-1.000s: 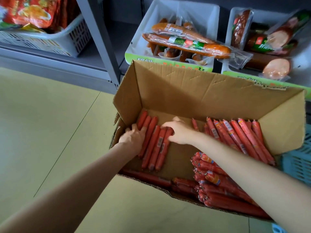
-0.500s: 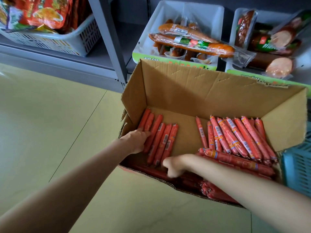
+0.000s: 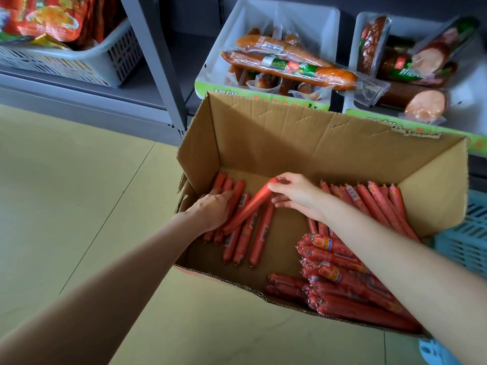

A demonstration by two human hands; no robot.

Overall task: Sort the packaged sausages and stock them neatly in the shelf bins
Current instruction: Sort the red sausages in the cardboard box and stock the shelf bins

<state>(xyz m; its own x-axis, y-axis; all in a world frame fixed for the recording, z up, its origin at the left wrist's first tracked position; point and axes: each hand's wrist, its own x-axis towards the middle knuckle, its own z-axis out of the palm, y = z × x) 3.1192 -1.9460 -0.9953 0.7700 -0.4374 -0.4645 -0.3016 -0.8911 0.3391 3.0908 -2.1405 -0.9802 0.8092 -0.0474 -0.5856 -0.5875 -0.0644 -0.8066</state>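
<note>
My right hand [image 3: 297, 196] has come back pinching one sausage [image 3: 249, 206] to add at 3 o'clock of the row [image 3: 245, 233] in the box [image 3: 316, 143] that my relaxed left hand [image 3: 210, 206] steadies.

Matt brown corrugated cardboard box [image 3: 303, 143]; sausages [image 3: 259, 234] in glossy red plastic film; smooth white plastic bins [image 3: 263, 19]; grey painted metal shelf [image 3: 155, 61]; smooth matt floor [image 3: 66, 180]

box [image 3: 303, 135]: on floor, before shelf [image 3: 158, 75]
left row [image 3: 245, 233]: in box, left part
right row [image 3: 374, 204]: in box, right, far side
pile [image 3: 342, 280]: in box, right, near side
bins [image 3: 326, 25]: on shelf, behind box
</note>
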